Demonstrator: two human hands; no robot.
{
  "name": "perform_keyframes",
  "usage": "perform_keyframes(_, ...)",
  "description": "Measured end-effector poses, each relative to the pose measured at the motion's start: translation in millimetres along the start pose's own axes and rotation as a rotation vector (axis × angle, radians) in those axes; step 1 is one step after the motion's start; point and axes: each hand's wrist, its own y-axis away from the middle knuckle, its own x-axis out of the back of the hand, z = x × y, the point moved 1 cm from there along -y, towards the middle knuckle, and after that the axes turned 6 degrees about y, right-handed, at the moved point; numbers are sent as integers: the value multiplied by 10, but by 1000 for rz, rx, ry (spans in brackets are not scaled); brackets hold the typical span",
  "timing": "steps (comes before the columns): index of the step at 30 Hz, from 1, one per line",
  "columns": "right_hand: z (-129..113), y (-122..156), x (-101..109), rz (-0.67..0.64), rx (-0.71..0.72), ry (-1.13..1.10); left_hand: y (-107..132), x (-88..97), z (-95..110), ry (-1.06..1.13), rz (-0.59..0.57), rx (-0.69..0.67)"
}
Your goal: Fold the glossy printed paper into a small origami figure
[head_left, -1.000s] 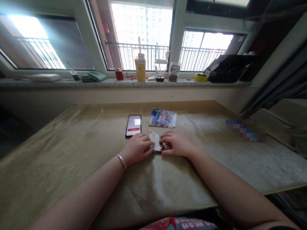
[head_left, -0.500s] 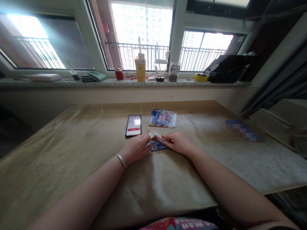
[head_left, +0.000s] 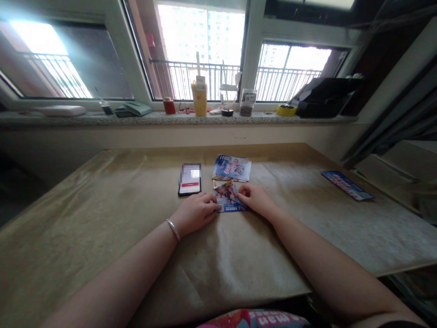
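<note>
A blue printed leaflet lies on the covered table in front of me, with one part of it folded over at a slant. My left hand rests on its left edge, palm down, fingers stretched out over the paper. The thumb and fingers of my right hand pinch the leaflet's raised flap on the right side. Just beyond is a stack of similar leaflets. A phone with a lit screen lies to the left of the stack.
A folded leaflet strip lies at the table's right. Along the windowsill stand a tall yellow drink cup, a clear cup, a small red jar, yellow tape and a black case.
My right hand has moved slightly up and right with the flap, showing more of the printed inside. My left hand has shifted a little right onto the leaflet's edge.
</note>
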Motion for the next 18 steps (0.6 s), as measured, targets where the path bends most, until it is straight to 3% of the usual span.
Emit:
perform_keyframes(9, 73, -39, 41, 77, -103, 71, -1, -3, -23, 103, 8, -16)
perform_keyframes(18, 149, -70, 98, 121, -199, 98, -16, 46, -7, -16, -34, -12)
